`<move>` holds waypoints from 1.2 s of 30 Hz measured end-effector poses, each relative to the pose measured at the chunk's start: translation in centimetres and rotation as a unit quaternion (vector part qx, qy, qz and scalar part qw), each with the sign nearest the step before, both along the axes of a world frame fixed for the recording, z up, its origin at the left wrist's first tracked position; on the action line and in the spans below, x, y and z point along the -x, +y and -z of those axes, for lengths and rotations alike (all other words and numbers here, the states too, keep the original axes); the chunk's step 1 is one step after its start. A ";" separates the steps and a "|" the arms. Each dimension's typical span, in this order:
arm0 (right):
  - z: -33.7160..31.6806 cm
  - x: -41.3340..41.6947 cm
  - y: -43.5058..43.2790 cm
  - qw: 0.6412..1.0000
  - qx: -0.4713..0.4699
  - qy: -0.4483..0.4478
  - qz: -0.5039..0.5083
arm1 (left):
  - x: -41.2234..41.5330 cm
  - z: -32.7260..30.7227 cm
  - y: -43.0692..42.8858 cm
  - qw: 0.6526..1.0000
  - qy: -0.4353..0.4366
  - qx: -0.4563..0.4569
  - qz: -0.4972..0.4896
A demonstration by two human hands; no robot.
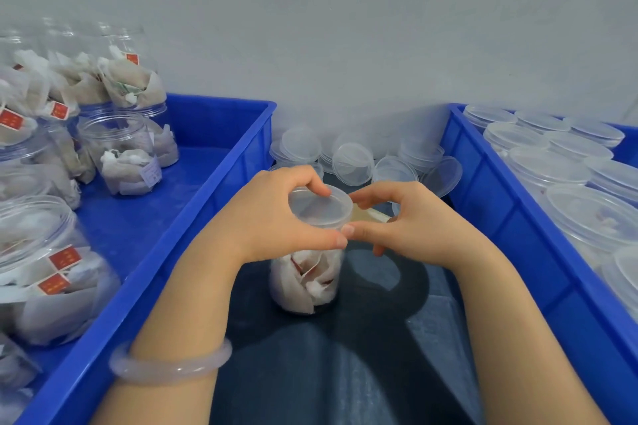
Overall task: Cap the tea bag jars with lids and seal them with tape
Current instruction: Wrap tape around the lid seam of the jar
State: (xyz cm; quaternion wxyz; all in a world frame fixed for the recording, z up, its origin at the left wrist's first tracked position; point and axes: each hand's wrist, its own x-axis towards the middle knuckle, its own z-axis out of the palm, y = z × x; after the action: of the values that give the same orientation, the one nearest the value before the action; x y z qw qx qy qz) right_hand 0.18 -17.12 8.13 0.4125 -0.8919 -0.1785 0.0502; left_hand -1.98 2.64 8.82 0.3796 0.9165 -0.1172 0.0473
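A clear jar (pixel 307 281) full of tea bags stands on the dark surface between two blue crates, with a translucent lid (pixel 319 205) on top. My left hand (pixel 276 214) grips the jar's top, fingers curled over the lid's far edge and thumb along its near rim. My right hand (pixel 414 221) is beside the lid on the right, thumb and fingers pinching a strip of clear tape (pixel 371 215) that runs to the lid's rim. The tape roll is hidden behind my right hand.
The left blue crate (pixel 193 217) holds several open jars of tea bags (pixel 124 155). The right blue crate (pixel 511 227) holds several capped jars (pixel 552 169). Loose lids (pixel 352 158) are piled by the wall behind the jar. A pale bangle (pixel 172 364) is on my left wrist.
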 end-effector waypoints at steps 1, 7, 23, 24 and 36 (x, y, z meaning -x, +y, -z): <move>0.0 0.0 0.0 1.000 0.007 0.004 -0.007 | 0.2 -0.3 -0.1 1.000 -0.002 -0.023 0.016; 0.7 0.0 0.4 0.998 -0.002 0.002 -0.057 | 0.6 -0.4 -1.5 0.985 0.030 -0.171 -0.003; 0.6 2.6 1.0 0.995 0.060 -0.080 0.026 | -1.2 -1.7 -4.6 0.974 0.085 -0.188 -0.089; 0.6 2.9 1.2 0.993 0.070 -0.094 0.028 | -1.2 -1.6 -4.7 0.977 0.074 -0.179 -0.092; 2.6 11.3 2.8 0.953 0.097 -0.273 0.091 | -2.2 -1.4 -4.3 0.969 0.027 -0.136 -0.204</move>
State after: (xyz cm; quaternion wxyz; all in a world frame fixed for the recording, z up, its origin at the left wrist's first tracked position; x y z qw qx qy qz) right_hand -11.15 -14.33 5.57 0.2622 -0.9197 -0.1968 -0.2161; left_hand 0.22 -1.66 10.18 0.2364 0.9650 0.0773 0.0826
